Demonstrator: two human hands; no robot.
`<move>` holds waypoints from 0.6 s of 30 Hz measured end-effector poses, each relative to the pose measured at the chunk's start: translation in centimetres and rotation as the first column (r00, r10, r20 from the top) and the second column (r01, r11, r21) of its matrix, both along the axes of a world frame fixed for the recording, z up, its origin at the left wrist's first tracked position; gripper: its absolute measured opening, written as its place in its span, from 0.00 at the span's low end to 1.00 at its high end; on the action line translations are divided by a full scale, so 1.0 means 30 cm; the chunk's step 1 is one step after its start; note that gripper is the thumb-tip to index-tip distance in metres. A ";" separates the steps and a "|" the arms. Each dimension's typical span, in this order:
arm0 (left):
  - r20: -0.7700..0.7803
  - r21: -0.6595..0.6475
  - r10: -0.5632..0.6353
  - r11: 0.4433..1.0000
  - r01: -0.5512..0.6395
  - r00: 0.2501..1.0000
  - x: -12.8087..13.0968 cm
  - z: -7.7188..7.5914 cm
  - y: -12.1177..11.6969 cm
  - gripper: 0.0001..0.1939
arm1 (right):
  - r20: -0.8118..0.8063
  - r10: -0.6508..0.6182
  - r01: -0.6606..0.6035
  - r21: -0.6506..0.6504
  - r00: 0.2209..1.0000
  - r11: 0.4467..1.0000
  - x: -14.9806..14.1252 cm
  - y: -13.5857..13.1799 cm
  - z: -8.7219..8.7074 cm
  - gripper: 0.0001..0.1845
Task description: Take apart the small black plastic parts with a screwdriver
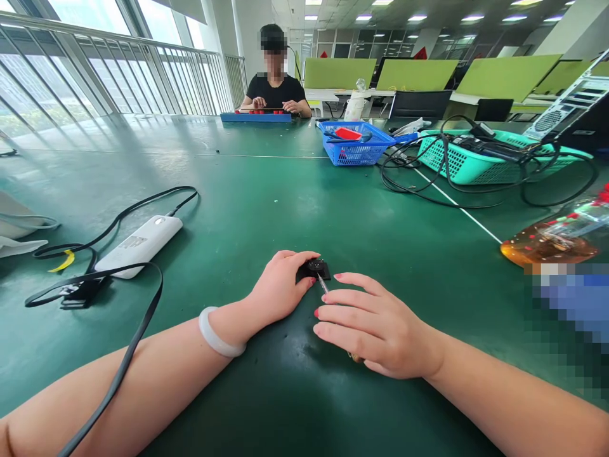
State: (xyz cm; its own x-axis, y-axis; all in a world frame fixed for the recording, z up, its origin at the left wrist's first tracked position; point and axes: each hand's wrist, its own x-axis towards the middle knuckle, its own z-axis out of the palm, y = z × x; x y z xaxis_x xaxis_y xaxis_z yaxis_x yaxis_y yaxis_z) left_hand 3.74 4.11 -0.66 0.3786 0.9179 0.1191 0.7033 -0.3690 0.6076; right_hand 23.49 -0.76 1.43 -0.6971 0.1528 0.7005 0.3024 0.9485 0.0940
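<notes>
My left hand (284, 285) is closed on a small black part (320, 267), pinching it between thumb and fingers on the green tabletop. A bangle circles the left wrist. My right hand (380, 327) is curled around a screwdriver. The thin metal shaft of this screwdriver (324, 285) slants up to the black part, and its tip seems to touch it. Most of the screwdriver's handle is hidden by the right fingers; a bit of something brownish shows beneath them.
A white power bank (143, 244) with a black cable lies at left, the cable crossing my left forearm. Farther back are a blue basket (356, 152), a turquoise basket (442, 158) with tangled cables, and a bottle (547, 238) at right. A person (275, 92) sits opposite behind a blue tray (257, 118).
</notes>
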 end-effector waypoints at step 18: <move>-0.010 -0.013 -0.010 1.000 0.010 1.000 0.000 0.008 -0.001 0.23 | -0.141 -0.093 0.097 0.018 0.986 0.995 0.012 0.005 -0.011 0.04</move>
